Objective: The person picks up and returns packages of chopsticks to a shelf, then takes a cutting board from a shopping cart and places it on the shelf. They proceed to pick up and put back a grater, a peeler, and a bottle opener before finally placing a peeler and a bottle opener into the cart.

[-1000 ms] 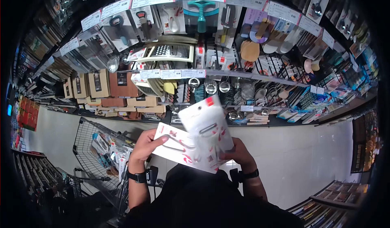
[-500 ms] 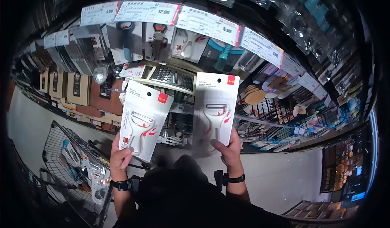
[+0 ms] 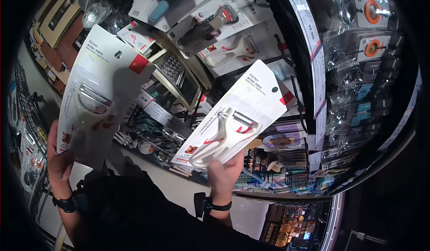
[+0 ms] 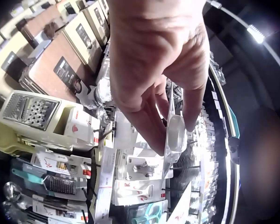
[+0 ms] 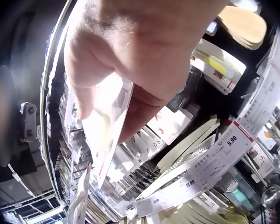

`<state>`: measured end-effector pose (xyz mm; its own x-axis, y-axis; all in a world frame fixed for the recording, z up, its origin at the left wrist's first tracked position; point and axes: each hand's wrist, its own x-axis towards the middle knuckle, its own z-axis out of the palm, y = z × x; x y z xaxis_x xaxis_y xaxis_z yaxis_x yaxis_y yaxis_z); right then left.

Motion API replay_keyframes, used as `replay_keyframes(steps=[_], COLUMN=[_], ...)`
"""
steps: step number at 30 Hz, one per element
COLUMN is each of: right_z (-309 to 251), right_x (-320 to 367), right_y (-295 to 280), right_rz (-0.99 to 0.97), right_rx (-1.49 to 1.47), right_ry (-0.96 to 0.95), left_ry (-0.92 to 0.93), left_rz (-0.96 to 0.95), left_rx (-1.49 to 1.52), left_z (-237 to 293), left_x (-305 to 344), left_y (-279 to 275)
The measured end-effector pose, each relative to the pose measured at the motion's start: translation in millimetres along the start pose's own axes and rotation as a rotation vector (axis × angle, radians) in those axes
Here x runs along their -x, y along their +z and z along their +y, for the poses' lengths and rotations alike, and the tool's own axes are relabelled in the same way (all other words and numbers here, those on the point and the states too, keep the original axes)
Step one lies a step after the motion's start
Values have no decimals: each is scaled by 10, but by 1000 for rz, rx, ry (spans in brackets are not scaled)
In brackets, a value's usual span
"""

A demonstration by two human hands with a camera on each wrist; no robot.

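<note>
Each hand holds up a white carded vegetable peeler in front of a shop shelf. In the head view my left hand [image 3: 60, 163] grips the lower edge of the left peeler pack [image 3: 96, 101], which stands nearly upright with its printed front towards me. My right hand [image 3: 226, 172] pinches the bottom of the right peeler pack [image 3: 237, 121], its thumb on the front; this pack leans to the right. From the left wrist, the left pack [image 4: 175, 135] shows edge-on between thumb and fingers. The right wrist view has the other pack [image 5: 105, 121] between thumb and fingers.
Behind the packs stand box graters [image 3: 179, 78], a carded bottle opener [image 3: 215, 20] and another carded peeler [image 3: 242, 49]. A price rail [image 3: 313, 49] runs along the shelf edge. A wire shopping cart [image 3: 27, 103] with goods is at the left.
First the two packs overlapped low before the body; then they came apart and up, side by side. Now both are nearer the shelf, the right one tilted further, and the head view has turned.
</note>
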<state>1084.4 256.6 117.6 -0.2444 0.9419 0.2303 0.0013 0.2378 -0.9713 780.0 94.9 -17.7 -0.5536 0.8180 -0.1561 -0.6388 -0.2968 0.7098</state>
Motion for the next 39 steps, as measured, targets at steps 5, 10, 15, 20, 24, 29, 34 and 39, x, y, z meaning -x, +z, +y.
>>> replay_keyframes(steps=[5, 10, 15, 20, 24, 29, 34, 39], right_z=[-76, -104, -140, -171, -194, -189, -193, -35], right_x=[-254, -439, -481, -451, -447, -424, -440, -802], right_y=[116, 239, 369, 443, 488, 548, 557, 527], right_rz=[54, 62, 70, 55, 41, 63, 70, 176], right_rx=[-4, 1, -121, -109, -118, -136, -204, -124], right_ry=[-137, -183, -182, -129, -136, -153, -74, -141], left_ry=[-59, -132, -145, -79, -103, -64, -91, -70], left_rz=[19, -7, -69, -97, -69, -70, -26, -130], left_rx=[-66, -120, -91, -73, -64, -20, -4, -18], left_z=[6, 58, 21, -30, 36, 54, 75, 13], left_x=[-45, -81, -105, -146, -130, -137, -119, -166], left_y=[16, 102, 73, 100, 112, 75, 74, -15])
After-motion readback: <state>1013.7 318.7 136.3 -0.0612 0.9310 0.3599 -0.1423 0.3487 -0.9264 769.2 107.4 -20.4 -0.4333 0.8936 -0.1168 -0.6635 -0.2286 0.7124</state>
